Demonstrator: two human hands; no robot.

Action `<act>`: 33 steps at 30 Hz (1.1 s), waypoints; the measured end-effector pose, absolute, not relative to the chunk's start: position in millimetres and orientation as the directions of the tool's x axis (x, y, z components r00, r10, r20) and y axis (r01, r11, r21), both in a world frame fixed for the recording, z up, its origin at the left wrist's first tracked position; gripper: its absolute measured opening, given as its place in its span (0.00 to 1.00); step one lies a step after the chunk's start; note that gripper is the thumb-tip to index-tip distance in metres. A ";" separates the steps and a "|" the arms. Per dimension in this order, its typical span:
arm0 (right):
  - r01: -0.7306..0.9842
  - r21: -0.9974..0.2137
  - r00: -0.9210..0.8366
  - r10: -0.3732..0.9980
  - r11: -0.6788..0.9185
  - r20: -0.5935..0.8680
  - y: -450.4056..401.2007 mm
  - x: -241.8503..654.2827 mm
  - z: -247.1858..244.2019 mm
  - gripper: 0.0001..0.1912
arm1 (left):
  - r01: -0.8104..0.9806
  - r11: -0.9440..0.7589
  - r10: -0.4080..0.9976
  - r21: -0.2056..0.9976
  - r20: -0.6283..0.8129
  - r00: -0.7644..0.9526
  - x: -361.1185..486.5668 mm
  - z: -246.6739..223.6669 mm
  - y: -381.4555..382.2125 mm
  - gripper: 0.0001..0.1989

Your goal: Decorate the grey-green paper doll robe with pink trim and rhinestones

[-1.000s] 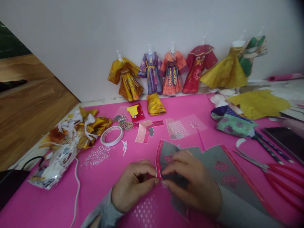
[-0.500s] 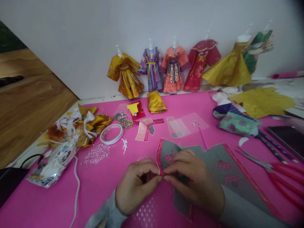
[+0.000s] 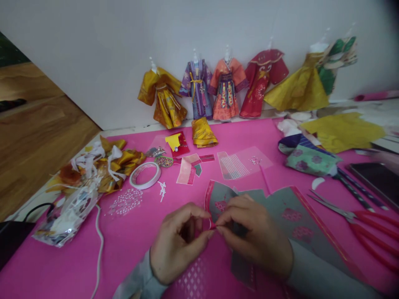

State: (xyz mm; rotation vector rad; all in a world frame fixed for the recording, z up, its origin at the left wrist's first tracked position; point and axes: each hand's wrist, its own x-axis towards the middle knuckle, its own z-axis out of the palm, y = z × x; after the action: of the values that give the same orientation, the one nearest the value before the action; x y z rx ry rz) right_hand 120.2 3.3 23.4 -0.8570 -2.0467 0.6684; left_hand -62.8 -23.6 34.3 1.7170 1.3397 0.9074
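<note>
A grey cloth piece [image 3: 279, 207] with red borders and pink printed patterns lies under and beside my hands. My right hand [image 3: 249, 238] pinches its small folded red edge [image 3: 213, 226] between thumb and index finger. On the other side of that fold, my left hand [image 3: 177, 245] is curled, its index fingertip above the edge and its thumb tip just below, almost meeting the right thumb. Part of the cloth is hidden behind my right hand. Scissors [image 3: 350, 216] with red handles lie open to the right.
Small doll robes [image 3: 199, 89] stand along the white wall. A tape roll [image 3: 145, 175], scattered adhesive gems [image 3: 126, 202] and a heap of yellow cloth scraps [image 3: 127, 160] are on the left. A phone [image 3: 375, 178] and a green floral pouch [image 3: 311, 160] lie on the right.
My left index finger has lifted slightly away from the folded edge, widening the gap above my thumb. My right hand keeps its pinch. The view has shifted slightly.
</note>
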 end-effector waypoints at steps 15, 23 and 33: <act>0.350 -0.690 -0.453 0.760 0.633 0.466 3.4 120.1 23.2 0.05 | 0.544 -0.400 0.915 0.738 0.293 0.276 -61.7 35.1 -22.2 0.06; 0.354 -0.693 -0.454 0.763 0.628 0.459 3.6 120.2 22.9 0.04 | 0.530 -0.399 0.916 0.748 0.294 0.275 -60.6 36.6 -20.1 0.06; 0.336 -0.700 -0.457 0.759 0.630 0.463 3.9 120.4 21.8 0.05 | 0.540 -0.388 0.920 0.747 0.280 0.275 -59.6 36.7 -21.9 0.03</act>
State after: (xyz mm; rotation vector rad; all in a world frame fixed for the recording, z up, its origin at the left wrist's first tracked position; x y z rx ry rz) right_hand 120.4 3.9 21.8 -0.8553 -2.0548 0.6753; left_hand -59.6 -21.9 36.7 2.0329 1.3092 0.9644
